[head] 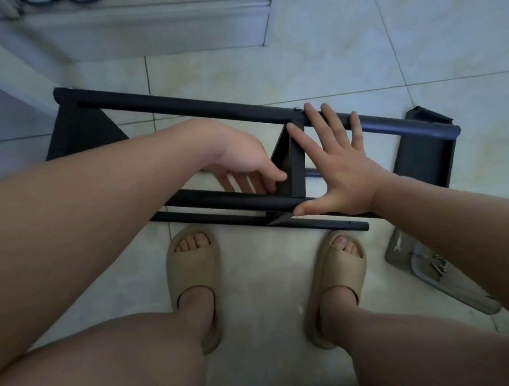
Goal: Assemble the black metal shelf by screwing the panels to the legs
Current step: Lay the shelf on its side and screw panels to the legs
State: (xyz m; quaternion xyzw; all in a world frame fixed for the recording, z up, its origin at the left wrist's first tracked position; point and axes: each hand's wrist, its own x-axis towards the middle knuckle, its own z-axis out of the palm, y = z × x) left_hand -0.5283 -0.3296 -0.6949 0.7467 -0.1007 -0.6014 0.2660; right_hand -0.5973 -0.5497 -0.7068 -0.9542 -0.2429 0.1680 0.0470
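Pale tiled floor (328, 56); black shelf frame (183, 103) lying sideways; white step (121, 31) behind.

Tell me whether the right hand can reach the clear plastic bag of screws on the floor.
Probably yes. The right hand is open and holds nothing, and the clear plastic bag of screws lies uncovered on the tiled floor, just beyond the right foot on that side.

Dim, bluish, soft light; wide-angle bending at edges; slight blur.
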